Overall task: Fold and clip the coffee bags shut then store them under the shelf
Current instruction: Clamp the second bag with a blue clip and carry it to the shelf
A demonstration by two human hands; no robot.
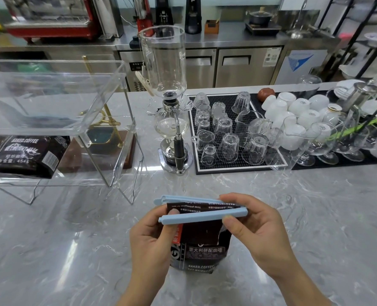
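A dark coffee bag stands upright on the marble counter near the front edge, its top folded over. A light blue clip straddles the fold with its two arms still spread apart at the left end. My left hand grips the bag's left side, thumb on the fold. My right hand pinches the clip's hinged right end. A second dark coffee bag lies flat under the clear acrylic shelf at the left.
A glass siphon coffee maker stands behind the bag. To its right a black mat carries several upturned glasses, then white cups and stemmed glasses. Steel cabinets and machines line the back.
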